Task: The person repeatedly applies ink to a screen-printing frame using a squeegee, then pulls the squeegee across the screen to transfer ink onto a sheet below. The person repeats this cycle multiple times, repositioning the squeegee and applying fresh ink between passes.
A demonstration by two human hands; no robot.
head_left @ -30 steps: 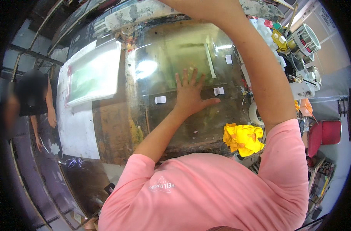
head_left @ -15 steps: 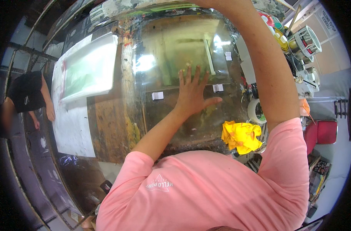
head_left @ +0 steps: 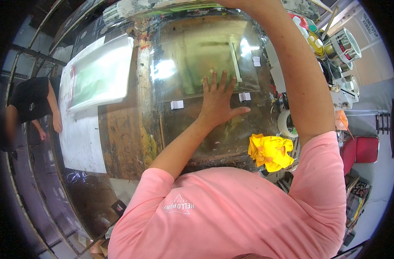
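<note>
Nearest us, at four o'clock, a crumpled yellow cloth (head_left: 270, 151) lies on the worn workbench (head_left: 123, 142). Our left hand (head_left: 218, 101) rests flat, fingers spread, grasping nothing, on the glass sheet (head_left: 197, 52) at centre. Our right arm reaches to twelve o'clock; its hand is out of view. At ten o'clock sits a white tray (head_left: 99, 73).

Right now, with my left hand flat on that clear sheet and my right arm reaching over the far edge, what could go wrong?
1. The left hand presses spread on the clear sheet; leaning harder might shift it off the small white tape tabs.
2. The right hand is out of view past the sheet's far edge, so its grip cannot be checked.
3. The right arm passes close to the bottles and cans, and a sweep back could knock them.
</note>
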